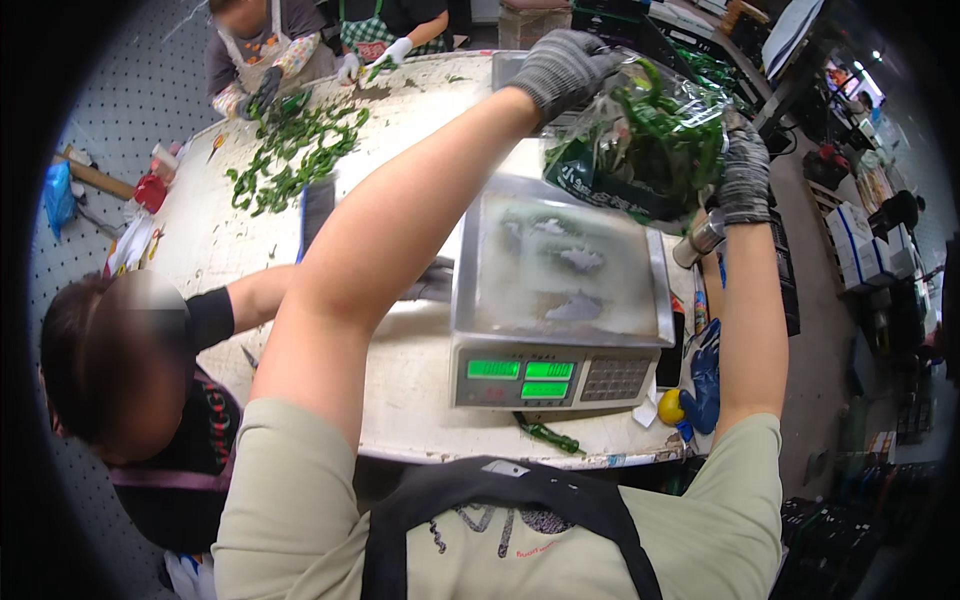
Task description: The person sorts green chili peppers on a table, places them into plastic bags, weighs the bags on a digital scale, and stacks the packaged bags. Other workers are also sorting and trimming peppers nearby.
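Note:
A clear plastic bag point(637, 150) of green peppers hangs raised beyond the far right edge of a digital weighing scale point(551, 375). My left hand point(566, 71), in a grey knitted glove, grips the bag's upper left edge. On the bag's right side my right hand point(745, 176) holds on too, also gloved; its fingertips are partly hidden behind the plastic. Nothing lies on the scale's worn metal pan point(566, 277), and its green displays are lit. One loose green pepper point(551, 436) is in front of the scale.
Many loose peppers point(296, 161) are spread across the white table point(405, 139). A co-worker's gloved hand point(433, 281) rests left of the scale; two more people work opposite. To the right are a metal cylinder point(697, 240), a phone point(670, 352), a yellow ball-like object point(670, 406) and a blue glove point(703, 375).

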`<state>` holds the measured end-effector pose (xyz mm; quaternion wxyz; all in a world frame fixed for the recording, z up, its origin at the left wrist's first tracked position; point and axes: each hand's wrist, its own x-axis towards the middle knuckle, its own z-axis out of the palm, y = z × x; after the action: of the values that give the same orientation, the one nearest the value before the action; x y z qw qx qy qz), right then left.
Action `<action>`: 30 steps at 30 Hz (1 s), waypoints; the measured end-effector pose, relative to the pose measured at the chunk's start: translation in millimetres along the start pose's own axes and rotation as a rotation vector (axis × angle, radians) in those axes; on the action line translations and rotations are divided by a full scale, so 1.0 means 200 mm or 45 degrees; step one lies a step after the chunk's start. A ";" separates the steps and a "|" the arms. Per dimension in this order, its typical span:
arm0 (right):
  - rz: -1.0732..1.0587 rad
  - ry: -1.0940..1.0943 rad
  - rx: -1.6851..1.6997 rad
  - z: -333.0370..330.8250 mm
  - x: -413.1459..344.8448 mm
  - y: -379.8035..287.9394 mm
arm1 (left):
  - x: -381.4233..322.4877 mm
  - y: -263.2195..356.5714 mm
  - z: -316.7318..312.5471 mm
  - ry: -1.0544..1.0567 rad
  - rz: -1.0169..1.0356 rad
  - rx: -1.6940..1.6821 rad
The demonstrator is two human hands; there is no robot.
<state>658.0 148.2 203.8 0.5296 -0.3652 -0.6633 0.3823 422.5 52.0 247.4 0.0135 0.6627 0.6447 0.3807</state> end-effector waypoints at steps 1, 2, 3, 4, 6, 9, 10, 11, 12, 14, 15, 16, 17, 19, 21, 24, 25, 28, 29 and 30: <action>0.035 0.023 0.155 0.04 0.04 0.02 | 0.01 -0.05 0.00 0.010 0.231 0.198; 0.038 0.070 0.055 0.05 0.09 0.07 | 0.03 -0.06 0.03 -0.049 -0.045 -0.084; 0.045 0.120 -0.047 0.06 0.14 0.13 | 0.04 -0.03 0.05 -0.114 -0.322 -0.368; 0.133 0.137 0.008 0.12 0.13 0.06 | 0.05 -0.09 0.09 -0.013 -0.271 -0.475; -0.004 0.068 -0.083 0.19 0.27 0.26 | 0.10 -0.36 0.25 0.128 -0.120 -0.449; 0.145 -0.011 0.001 0.20 0.32 0.37 | 0.13 -0.32 0.31 -0.019 -0.379 -0.549; 0.118 -0.080 -0.147 0.20 0.40 0.49 | 0.17 -0.34 0.33 -0.062 -0.404 -0.500; 0.092 -0.151 -0.292 0.20 0.48 0.59 | 0.20 -0.40 0.36 -0.102 -0.430 -0.448; 0.179 -0.135 -0.125 0.28 0.50 0.64 | 0.22 -0.48 0.39 -0.134 -0.469 -0.387; 0.127 -0.038 -0.264 0.41 0.62 0.88 | 0.27 -0.84 0.54 0.001 -0.257 0.040; -0.021 0.123 -0.675 0.39 0.71 1.07 | 0.28 -1.00 0.66 0.014 -0.127 -0.075; -0.128 -0.060 -1.101 0.32 0.79 1.24 | 0.32 -1.10 0.79 0.017 0.027 -0.202; -0.226 -0.233 -1.126 0.44 0.68 1.19 | 0.23 -1.29 0.82 -0.063 -0.050 -0.311; -0.452 -0.554 -1.147 0.64 0.44 1.02 | 0.01 -1.54 0.85 -0.244 -0.362 -0.271; -0.117 -0.815 -1.455 0.52 0.25 1.05 | -0.06 -1.03 0.80 -0.610 -0.345 -0.188; 0.159 -0.989 -1.293 0.57 0.15 0.91 | -0.18 -0.98 0.76 -0.819 -0.329 0.056; 0.105 -0.927 -1.278 0.55 0.20 1.02 | -0.18 -0.95 0.76 -0.779 -0.303 0.118; 0.174 -0.692 -1.019 0.52 0.21 1.00 | -0.26 -0.92 0.69 -0.654 -0.287 0.268; 0.237 -0.597 -0.904 0.50 0.21 0.95 | -0.28 -0.91 0.66 -0.626 -0.304 0.278; 0.303 -0.583 -0.972 0.48 0.19 0.90 | -0.30 -0.89 0.63 -0.599 -0.309 0.289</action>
<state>570.7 250.2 44.7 0.1495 -0.5139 -0.8100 0.2397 345.5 88.6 38.8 0.1339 0.6481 0.7370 0.1374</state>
